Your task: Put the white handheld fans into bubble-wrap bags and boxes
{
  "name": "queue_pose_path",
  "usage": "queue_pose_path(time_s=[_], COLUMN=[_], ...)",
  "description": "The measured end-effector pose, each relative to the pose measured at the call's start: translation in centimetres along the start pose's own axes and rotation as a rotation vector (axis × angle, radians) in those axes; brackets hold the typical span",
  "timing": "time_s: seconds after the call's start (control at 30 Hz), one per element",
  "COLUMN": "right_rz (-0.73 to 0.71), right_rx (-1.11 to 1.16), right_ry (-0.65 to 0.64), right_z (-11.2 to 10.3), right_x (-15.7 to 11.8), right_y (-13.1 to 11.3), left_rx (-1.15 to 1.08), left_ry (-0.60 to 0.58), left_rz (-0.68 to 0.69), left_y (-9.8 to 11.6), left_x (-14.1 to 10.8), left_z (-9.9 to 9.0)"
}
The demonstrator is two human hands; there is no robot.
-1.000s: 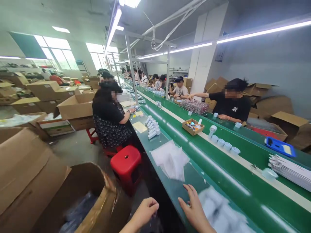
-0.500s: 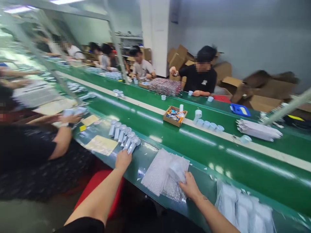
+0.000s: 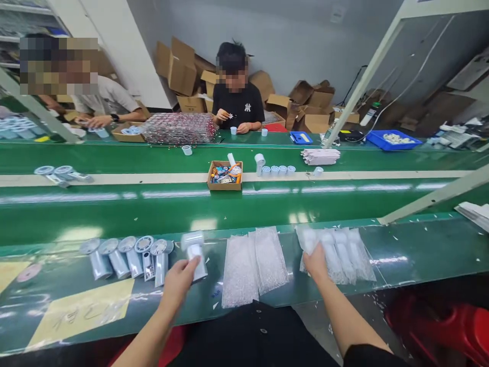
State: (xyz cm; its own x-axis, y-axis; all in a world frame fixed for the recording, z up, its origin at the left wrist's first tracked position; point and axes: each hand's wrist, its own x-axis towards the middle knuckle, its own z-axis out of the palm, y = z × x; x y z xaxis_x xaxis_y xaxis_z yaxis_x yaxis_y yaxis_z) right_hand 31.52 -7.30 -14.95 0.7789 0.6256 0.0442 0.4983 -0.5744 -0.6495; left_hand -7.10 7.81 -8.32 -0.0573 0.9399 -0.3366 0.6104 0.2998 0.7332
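Observation:
My left hand (image 3: 182, 275) is closed round the handle of a pale blue, round-headed device (image 3: 195, 250), held just right of a row of similar devices (image 3: 134, 257) on the green bench. My right hand (image 3: 316, 259) grips a bubble-wrap bag with a pale item inside (image 3: 306, 238), at the left end of a row of wrapped items (image 3: 346, 255). Between my hands lie flat bubble-wrap bags (image 3: 240, 270), two stacks side by side, untouched.
Beyond the bench runs a green conveyor (image 3: 171, 209) with a small carton of parts (image 3: 224, 187) and pale blue cups (image 3: 282, 171). A person in black (image 3: 239, 104) sits opposite. A slanted metal post (image 3: 431, 200) stands right. Yellow paper (image 3: 80, 311) lies left.
The view has turned right. My left hand has lifted a device from the row's right end. My right hand has moved from the flat bags to the wrapped row, bringing a bagged item there.

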Motion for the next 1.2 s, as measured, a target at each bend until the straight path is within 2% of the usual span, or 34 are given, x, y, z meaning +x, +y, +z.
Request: queue_pose_path(time_s=[0.07,0.1,0.17,0.27,0.33,0.37,0.43,0.47,0.53,0.63,0.73,0.87,0.97,1.03,1.07,1.1,1.2], right_rz=[0.029,0.057,0.15,0.406,0.521,0.563,0.596,0.608,0.633,0.696,0.76,0.695,0.627,0.591,0.584,0.584,0.627], right_rx=[0.016,0.107,0.408,0.962,1.144,1.21,1.248,1.257,1.276,1.316,1.346,1.376,1.348,1.275,1.237,1.21,1.229], right_ry=[0.023,0.009,-0.103,-0.38,-0.446,-0.442,-0.414,-0.415,-0.456,-0.576,-0.754,-0.992,-0.985,-0.964,-0.959,-0.957,-0.896], right_z=[-0.2,-0.4,-0.6,-0.7,-1.0,-1.4,-2.8,-3.7,-5.7,-8.3,-9.1,-8.1,-7.3,-7.1,-7.1,-7.1,-7.5], right_x=[-0.3,-0.7,-2.1,-4.0,-4.5,-4.4,-4.1,-3.9,-3.7,-4.5,-6.0,-6.8,-6.5,-6.4,-6.4,-6.5,-7.0], right_y=[-1.1,-2.0,-4.2,-7.2,-7.9,-7.7,-6.4,-5.6,-3.8,-1.9,-2.0,-4.1,-5.1,-5.0,-4.8,-4.5,-4.2], left_rx=[-0.276,-0.348,-0.377,-0.296,-0.122,0.035,0.382,0.52,0.654,0.669,0.569,0.333,0.062,-0.161,-0.239,-0.274,-0.144], left_ry=[-0.213,-0.33,-0.52,-0.814,-0.964,-0.976,-0.895,-0.841,-0.798,-0.764,-0.708,-0.714,-0.693,-0.627,-0.586,-0.542,-0.406], left_rz=[0.007,0.016,0.066,0.216,0.392,0.502,0.672,0.71,0.699,0.621,0.572,0.545,0.439,0.345,0.34,0.379,0.658], left_y=[2.9,4.4,7.1,9.5,9.7,9.4,8.2,7.6,6.4,6.0,7.3,9.5,10.3,10.6,10.6,10.7,10.6], left_x=[-1.9,-3.0,-5.1,-7.4,-8.0,-8.0,-7.5,-7.2,-6.6,-6.0,-5.9,-6.7,-7.5,-8.3,-8.7,-9.1,-10.3], left_z=[2.7,4.4,8.2,13.4,15.7,16.4,17.2,17.4,17.5,17.8,17.8,17.1,16.3,15.7,15.4,15.2,14.4])
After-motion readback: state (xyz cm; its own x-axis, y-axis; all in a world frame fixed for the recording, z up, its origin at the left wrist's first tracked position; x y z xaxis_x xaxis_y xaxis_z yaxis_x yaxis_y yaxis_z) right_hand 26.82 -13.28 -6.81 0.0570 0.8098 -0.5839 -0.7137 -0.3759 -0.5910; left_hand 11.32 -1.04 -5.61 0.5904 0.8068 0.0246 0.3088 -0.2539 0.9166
